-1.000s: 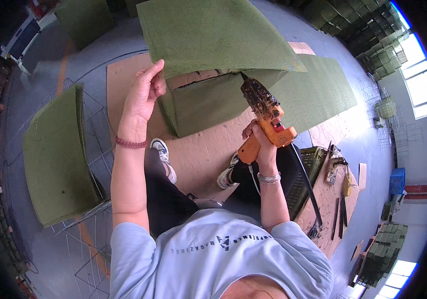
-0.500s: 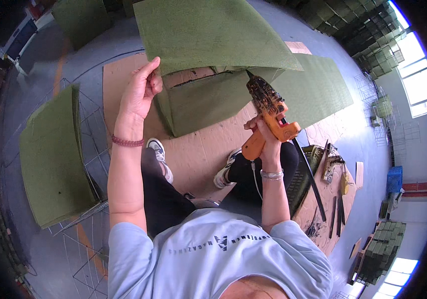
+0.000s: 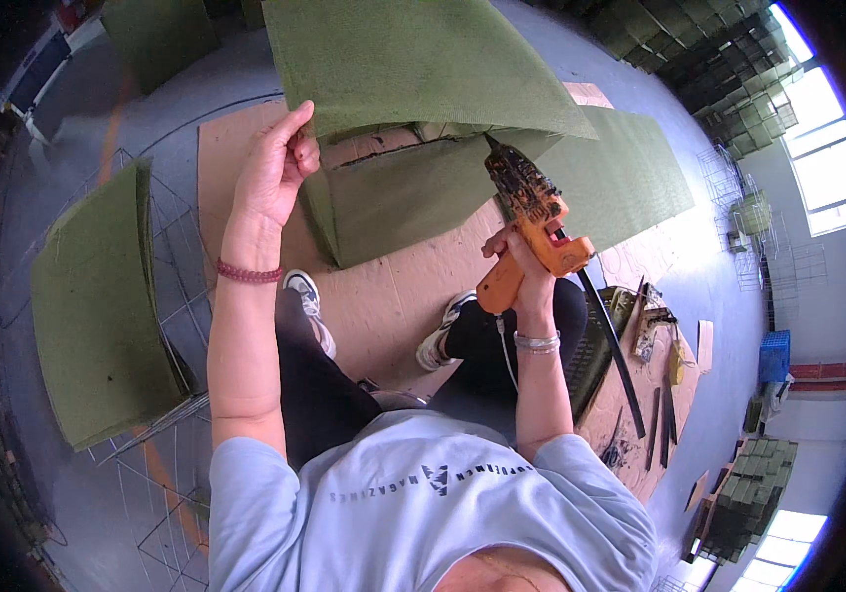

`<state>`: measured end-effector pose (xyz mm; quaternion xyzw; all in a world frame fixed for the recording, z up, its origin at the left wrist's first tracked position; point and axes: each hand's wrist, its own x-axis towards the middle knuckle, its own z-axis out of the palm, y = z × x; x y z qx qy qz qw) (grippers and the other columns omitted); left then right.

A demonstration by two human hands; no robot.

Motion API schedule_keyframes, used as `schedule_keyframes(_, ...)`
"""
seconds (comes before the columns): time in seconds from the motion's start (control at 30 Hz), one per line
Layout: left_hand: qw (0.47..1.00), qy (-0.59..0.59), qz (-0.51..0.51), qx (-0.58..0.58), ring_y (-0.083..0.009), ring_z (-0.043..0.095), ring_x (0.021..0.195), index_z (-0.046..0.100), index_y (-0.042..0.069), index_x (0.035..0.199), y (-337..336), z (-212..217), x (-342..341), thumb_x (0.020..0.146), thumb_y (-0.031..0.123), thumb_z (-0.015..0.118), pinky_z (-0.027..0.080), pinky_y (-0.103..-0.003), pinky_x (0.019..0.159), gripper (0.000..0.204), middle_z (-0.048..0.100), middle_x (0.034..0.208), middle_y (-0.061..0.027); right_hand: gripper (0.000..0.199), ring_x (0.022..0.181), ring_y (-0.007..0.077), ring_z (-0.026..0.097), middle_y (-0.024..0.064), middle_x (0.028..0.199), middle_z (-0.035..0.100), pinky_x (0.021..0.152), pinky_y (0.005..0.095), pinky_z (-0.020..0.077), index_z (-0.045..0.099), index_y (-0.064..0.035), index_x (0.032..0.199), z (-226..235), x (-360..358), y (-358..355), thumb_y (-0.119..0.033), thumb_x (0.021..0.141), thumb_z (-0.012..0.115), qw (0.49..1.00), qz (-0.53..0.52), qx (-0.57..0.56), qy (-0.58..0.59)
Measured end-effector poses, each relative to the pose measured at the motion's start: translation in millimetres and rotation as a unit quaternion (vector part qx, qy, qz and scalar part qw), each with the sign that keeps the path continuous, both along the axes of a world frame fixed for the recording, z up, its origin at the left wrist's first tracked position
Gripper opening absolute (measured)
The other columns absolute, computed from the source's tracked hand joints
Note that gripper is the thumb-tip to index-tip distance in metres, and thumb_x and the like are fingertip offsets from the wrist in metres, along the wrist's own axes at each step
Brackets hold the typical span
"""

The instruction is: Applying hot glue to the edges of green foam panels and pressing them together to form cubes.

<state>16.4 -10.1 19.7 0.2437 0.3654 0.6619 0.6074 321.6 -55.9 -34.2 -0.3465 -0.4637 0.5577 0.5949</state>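
The left hand (image 3: 281, 166) was nearly closed, pinching a corner; the right hand (image 3: 533, 278) was wrapped firmly round a handle. Brown flat cardboard (image 3: 383, 321) lay beneath a green woven-mesh box (image 3: 408, 192), its raised green mesh flap (image 3: 413, 69) held by the left. The right gripped an orange plastic, black-smeared glue gun (image 3: 545, 232), nozzle near the flap's edge, a long black stick (image 3: 613, 340) trailing behind.
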Motion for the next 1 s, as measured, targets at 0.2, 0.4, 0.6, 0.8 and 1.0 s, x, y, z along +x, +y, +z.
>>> schedule_keyframes(0.2, 1.0, -0.001, -0.002, 0.005, -0.0077, 0.038, 0.047, 0.048, 0.015, 0.069, 0.1, -0.9, 0.3, 0.083, 0.019, 0.066, 0.029, -0.022, 0.045, 0.023, 0.037, 0.053, 0.005, 0.013, 0.068, 0.0171, 0.056, 0.0068, 0.073, 0.054, 0.064, 0.0304, 0.047, 0.051, 0.0, 0.093, -4.1, -4.4, -3.8, -0.008, 0.085, 0.057, 1.0, 0.015, -0.005, 0.012)
schedule_keyframes(0.4, 1.0, -0.003, 0.0, 0.003, -0.0077, 0.038, 0.047, 0.049, 0.014, 0.07, 1.6, -4.2, -1.3, 0.083, 0.019, 0.066, 0.03, -0.022, 0.045, 0.022, 0.037, 0.053, 0.0048, 0.014, 0.068, 0.017, 0.055, 0.007, 0.074, 0.054, 0.064, 0.0306, 0.0468, 0.051, -0.0001, 0.094, -6.0, -10.1, -8.0, -0.009, 0.085, 0.057, 0.999, 0.029, -0.013, 0.021)
schedule_keyframes(0.6, 1.0, -0.009, -0.004, 0.012, -0.0074, 0.038, 0.047, 0.05, 0.014, 0.071, 1.1, -7.9, -3.4, 0.084, 0.018, 0.065, 0.029, -0.022, 0.045, 0.02, 0.037, 0.052, 0.005, 0.014, 0.067, 0.0165, 0.054, 0.0063, 0.074, 0.053, 0.063, 0.0301, 0.0464, 0.05, -0.0007, 0.094, -7.0, -8.0, -5.8, -0.008, 0.085, 0.057, 1.0, 0.011, -0.013, 0.024)
schedule_keyframes(0.8, 1.0, -0.015, 0.001, 0.005, -0.0073, 0.038, 0.047, 0.05, 0.014, 0.07, 0.4, -6.3, -2.5, 0.084, 0.018, 0.065, 0.029, -0.022, 0.045, 0.021, 0.037, 0.052, 0.005, 0.015, 0.066, 0.0162, 0.054, 0.0057, 0.073, 0.052, 0.061, 0.0293, 0.046, 0.05, -0.0004, 0.094, -7.4, -1.0, -0.7, -0.009, 0.084, 0.058, 1.0, 0.005, -0.008, 0.03)
schedule_keyframes(1.0, 1.0, 0.003, -0.006, 0.026, -0.008, 0.042, 0.047, 0.049, 0.013, 0.066, 0.3, -7.0, -3.8, 0.082, 0.022, 0.066, 0.031, -0.022, 0.045, 0.025, 0.042, 0.053, 0.0031, 0.015, 0.065, 0.0186, 0.051, 0.0065, 0.071, 0.05, 0.059, 0.0325, 0.0443, 0.049, -0.0017, 0.092, -5.7, -1.5, 1.2, -0.011, 0.084, 0.057, 1.0, -0.023, -0.004, 0.017)
